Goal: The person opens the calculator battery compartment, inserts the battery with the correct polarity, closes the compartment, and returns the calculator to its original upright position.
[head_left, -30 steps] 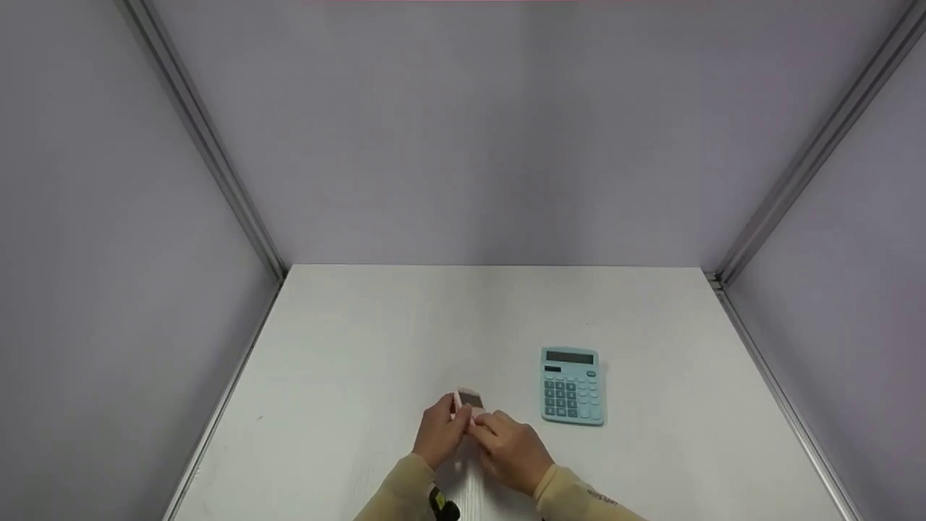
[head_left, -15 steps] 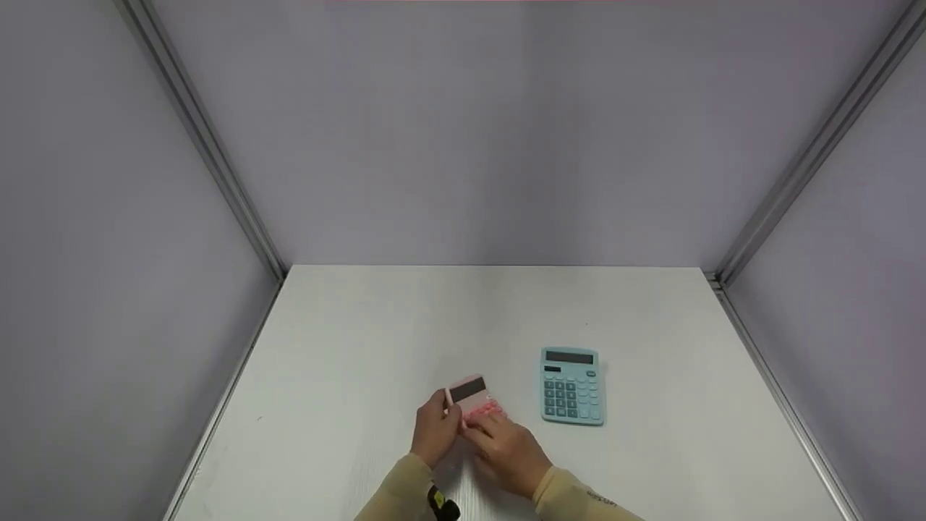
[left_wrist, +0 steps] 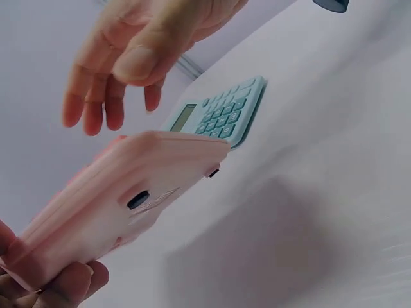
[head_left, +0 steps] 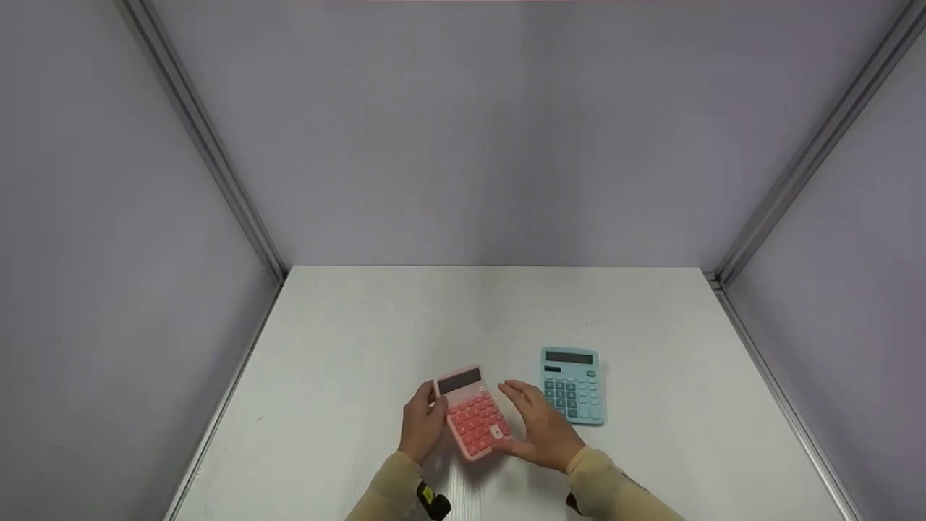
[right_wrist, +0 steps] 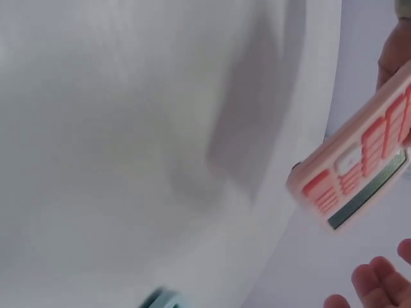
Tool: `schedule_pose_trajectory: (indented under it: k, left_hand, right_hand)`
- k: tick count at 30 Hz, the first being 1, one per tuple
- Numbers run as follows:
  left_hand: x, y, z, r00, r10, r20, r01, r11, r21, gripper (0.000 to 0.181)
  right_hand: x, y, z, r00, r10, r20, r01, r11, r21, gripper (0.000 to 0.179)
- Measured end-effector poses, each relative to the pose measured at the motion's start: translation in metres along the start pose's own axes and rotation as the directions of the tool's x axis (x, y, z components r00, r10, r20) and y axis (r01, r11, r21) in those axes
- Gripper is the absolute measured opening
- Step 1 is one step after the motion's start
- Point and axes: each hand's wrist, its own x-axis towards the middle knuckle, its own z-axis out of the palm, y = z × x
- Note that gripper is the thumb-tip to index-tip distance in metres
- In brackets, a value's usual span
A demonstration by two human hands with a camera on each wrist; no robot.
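A pink calculator (head_left: 474, 416) is held above the white table by my left hand (head_left: 422, 422), which grips its left edge near the display. The left wrist view shows the calculator's pale underside (left_wrist: 135, 199) with small dark feet, tilted and casting a shadow on the tabletop. My right hand (head_left: 541, 428) hovers at the calculator's right side, fingers spread and thumb near the lower corner. In the left wrist view the right hand (left_wrist: 148, 51) appears apart from the calculator. Just beyond its fingers lies a light blue calculator (head_left: 589, 387), partly covered by that hand in the head view.
The white tabletop (head_left: 347, 333) is bounded by grey panels at the back (head_left: 434, 145), left and right. Metal frame strips run along the corners and side edges. A dark band with a yellow mark (head_left: 432, 499) sits at the left sleeve.
The pink calculator has turned so that its keys and display face up in full view. My right hand has let go of it and moved right, its fingers spreading. The blue calculator has stayed put.
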Motion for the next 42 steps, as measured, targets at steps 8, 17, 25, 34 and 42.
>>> schedule_pose_trajectory:
  k: [8,17,25,34,42]
  left_hand:
    - [0.002,0.004,-0.005,1.0,-0.006,0.01,0.006,0.999,-0.042,0.034]
    - [0.002,0.01,-0.006,0.999,0.031,0.042,-0.025,0.99,-0.14,0.037]
    - [0.0,0.012,-0.005,0.997,-0.01,0.077,0.022,0.987,-0.157,0.036]
    - [-0.003,0.019,-0.006,0.996,0.011,0.089,0.001,0.991,-0.135,0.036]
    - [-0.012,0.045,-0.012,0.987,0.042,0.155,-0.012,0.982,-0.187,0.039]
  right_hand:
    - [-0.001,0.009,-0.001,0.99,0.088,0.114,-0.092,0.995,0.036,0.115]
    - [-0.003,0.015,0.004,0.957,0.127,0.262,-0.149,0.987,0.062,0.124]
    - [-0.004,0.013,0.008,0.953,0.132,0.272,-0.163,0.982,0.093,0.115]
    - [-0.004,0.013,0.014,0.978,0.047,0.202,-0.058,0.997,0.05,0.113]
    - [-0.005,0.011,0.017,0.985,0.079,0.152,-0.096,0.99,0.106,0.119]
